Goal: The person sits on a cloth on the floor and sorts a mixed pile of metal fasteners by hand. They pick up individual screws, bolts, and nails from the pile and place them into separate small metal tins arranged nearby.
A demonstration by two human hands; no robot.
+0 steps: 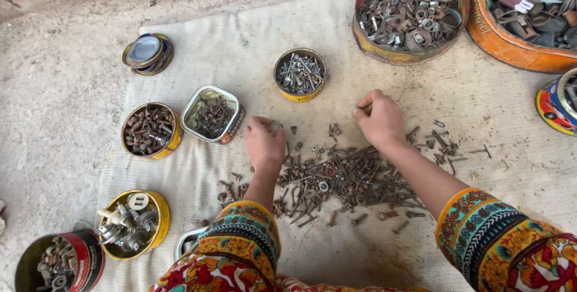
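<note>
Sorting through a heap of rusty screws and nails [342, 178] on a pale woven cloth [252, 45], the person is working with both bare hands. The left hand [264, 142] is lying knuckles-up at the heap's near-left edge, fingers curled under and drawn together; a small dark piece seems to be pinched at the fingertips, but it is too small to tell what. The right hand [380, 118] is hovering over the heap's far side, fingers bunched narrow around the tips, apparently nipping a thin nail or screw; the exact piece is not clear.

The heap is spreading between and below both hands, with stray pieces trailing off beyond the right hand's little-finger side.

Just beyond the left fingertips a squarish tin [213, 113] is sitting, holding dark screws. Further left of it a round yellow tin [150, 130] is holding brown rusted bits. Ahead of the gap between the two hands a small round tin [300, 74] is holding greyish screws. Well beyond the right fingers a large yellow bowl [410, 12] is holding washers and rings, and an orange bowl [511, 45] is standing just beside it, filled with mixed scrap.

Both sleeves are bright and patterned.
</note>
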